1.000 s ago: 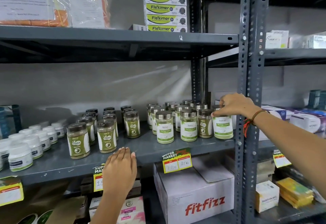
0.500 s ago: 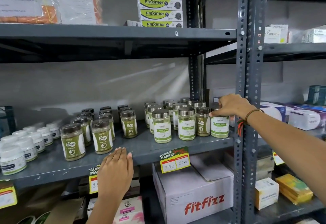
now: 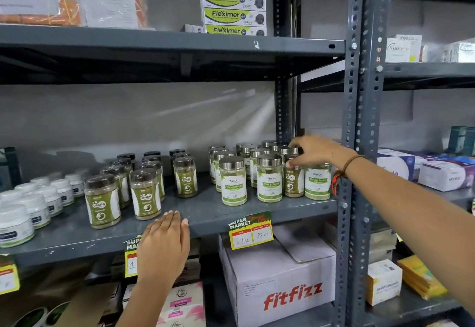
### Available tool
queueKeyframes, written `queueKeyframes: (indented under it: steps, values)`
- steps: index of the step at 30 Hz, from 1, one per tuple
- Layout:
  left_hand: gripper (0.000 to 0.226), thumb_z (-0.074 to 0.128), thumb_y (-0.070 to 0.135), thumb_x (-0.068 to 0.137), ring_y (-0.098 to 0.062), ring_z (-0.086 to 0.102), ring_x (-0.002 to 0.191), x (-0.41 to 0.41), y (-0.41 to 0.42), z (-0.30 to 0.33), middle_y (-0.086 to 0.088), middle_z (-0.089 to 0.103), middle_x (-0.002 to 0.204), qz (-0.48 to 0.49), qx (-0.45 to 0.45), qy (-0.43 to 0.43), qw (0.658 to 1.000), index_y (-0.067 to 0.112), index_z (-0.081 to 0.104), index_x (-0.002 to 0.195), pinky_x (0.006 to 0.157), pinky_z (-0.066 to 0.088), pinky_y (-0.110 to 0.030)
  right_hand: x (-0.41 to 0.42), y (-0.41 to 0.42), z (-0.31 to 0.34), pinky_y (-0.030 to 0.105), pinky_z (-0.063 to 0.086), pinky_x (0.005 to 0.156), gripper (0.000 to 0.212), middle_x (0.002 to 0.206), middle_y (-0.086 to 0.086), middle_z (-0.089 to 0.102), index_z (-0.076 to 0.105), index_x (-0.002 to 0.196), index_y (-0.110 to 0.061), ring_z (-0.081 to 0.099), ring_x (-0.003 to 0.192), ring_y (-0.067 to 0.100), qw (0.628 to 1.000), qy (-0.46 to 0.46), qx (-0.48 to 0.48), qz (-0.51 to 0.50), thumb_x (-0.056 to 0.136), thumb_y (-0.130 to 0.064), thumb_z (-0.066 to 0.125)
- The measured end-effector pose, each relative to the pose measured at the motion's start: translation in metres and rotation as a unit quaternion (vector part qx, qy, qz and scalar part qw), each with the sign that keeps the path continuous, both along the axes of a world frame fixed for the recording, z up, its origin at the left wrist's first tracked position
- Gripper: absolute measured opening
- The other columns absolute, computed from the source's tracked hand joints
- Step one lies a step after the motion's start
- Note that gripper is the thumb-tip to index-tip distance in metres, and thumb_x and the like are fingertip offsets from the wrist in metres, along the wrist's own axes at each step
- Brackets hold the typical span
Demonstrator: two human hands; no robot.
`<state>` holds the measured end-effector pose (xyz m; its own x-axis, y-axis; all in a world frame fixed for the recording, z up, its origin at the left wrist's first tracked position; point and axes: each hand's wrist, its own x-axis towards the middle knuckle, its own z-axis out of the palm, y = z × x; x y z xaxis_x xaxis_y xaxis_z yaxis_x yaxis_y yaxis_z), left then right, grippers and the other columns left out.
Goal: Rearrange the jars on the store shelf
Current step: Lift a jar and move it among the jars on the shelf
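The grey metal shelf [image 3: 205, 213] carries three groups of jars. Silver-lidded jars with white and green labels [image 3: 233, 181] stand in rows at the right. Dark-lidded jars with green labels [image 3: 102, 202] stand in the middle. One dark-lidded jar [image 3: 292, 185] stands in the front row among the silver-lidded ones. My right hand [image 3: 320, 151] hovers over it with fingers spread, thumb tip on its lid, not closed around it. My left hand [image 3: 164, 244] lies flat on the shelf's front edge, holding nothing.
Small white tubs [image 3: 15, 223] fill the shelf's left end. A perforated upright post [image 3: 359, 146] stands right of the jars, and my right forearm crosses in front of it. Green boxes [image 3: 232, 14] are stacked on the shelf above. A white carton [image 3: 280, 288] sits below, under price tags [image 3: 250, 235].
My right hand has come off the top of the rightmost silver-lidded jar and shifted left, fingers spreading over the dark-lidded jar. My left hand stays on the shelf edge.
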<state>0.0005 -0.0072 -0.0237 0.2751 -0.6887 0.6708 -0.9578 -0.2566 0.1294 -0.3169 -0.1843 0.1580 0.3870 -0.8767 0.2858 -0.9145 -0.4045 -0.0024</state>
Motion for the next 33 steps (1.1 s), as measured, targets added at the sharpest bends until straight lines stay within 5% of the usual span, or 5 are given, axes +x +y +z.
queueKeyframes:
  steps: [9, 21, 27, 31, 33]
  values:
    - [0.051, 0.034, 0.037, 0.093, -0.028, 0.066, 0.101, 0.000, -0.001, -0.001, -0.014, 0.071, 0.107, 0.001, -0.009, -0.006, 1.000, 0.002, 0.070, 0.107, 0.091, 0.050, -0.043, 0.012, -0.017, -0.001, 0.045, 0.036, 0.111, 0.077, 0.131, 0.005, 0.062, 0.052, 0.136, -0.016, 0.057, 0.120, 0.025, 0.997, 0.008, 0.072, -0.005, 0.076, -0.061, 0.070]
    - [0.050, 0.034, 0.036, 0.093, -0.027, 0.066, 0.100, 0.000, -0.001, -0.001, -0.014, 0.072, 0.105, 0.006, -0.018, -0.009, 1.000, 0.004, 0.070, 0.106, 0.090, 0.050, -0.042, 0.020, 0.013, 0.058, 0.033, 0.047, 0.088, 0.061, 0.113, 0.007, 0.069, 0.062, 0.121, -0.016, 0.065, 0.104, 0.028, 0.989, -0.102, -0.094, 0.055, 0.074, -0.049, 0.079]
    - [0.049, 0.034, 0.036, 0.094, -0.026, 0.066, 0.102, 0.000, -0.001, -0.001, -0.013, 0.071, 0.107, 0.004, -0.016, -0.011, 1.000, 0.005, 0.070, 0.107, 0.092, 0.049, -0.041, 0.064, 0.049, 0.085, 0.034, 0.050, 0.088, 0.057, 0.116, 0.006, 0.069, 0.063, 0.120, -0.016, 0.064, 0.105, 0.024, 0.965, -0.154, -0.155, 0.148, 0.076, -0.049, 0.077]
    - [0.051, 0.032, 0.037, 0.095, -0.026, 0.065, 0.104, 0.001, -0.002, -0.002, -0.012, 0.071, 0.109, -0.001, -0.019, -0.013, 1.000, 0.005, 0.069, 0.109, 0.093, 0.049, -0.041, 0.110, 0.075, 0.073, 0.037, 0.050, 0.094, 0.056, 0.119, 0.003, 0.069, 0.065, 0.120, -0.016, 0.064, 0.107, 0.020, 0.948, -0.190, -0.118, 0.226, 0.076, -0.048, 0.078]
    - [0.050, 0.033, 0.036, 0.095, -0.026, 0.065, 0.104, 0.002, -0.002, -0.002, -0.012, 0.071, 0.109, -0.003, -0.018, -0.013, 1.000, 0.005, 0.069, 0.109, 0.093, 0.049, -0.040, 0.134, 0.085, 0.061, 0.028, 0.051, 0.087, 0.057, 0.121, 0.000, 0.067, 0.063, 0.122, -0.017, 0.062, 0.103, 0.015, 0.945, -0.194, -0.072, 0.255, 0.076, -0.047, 0.078]
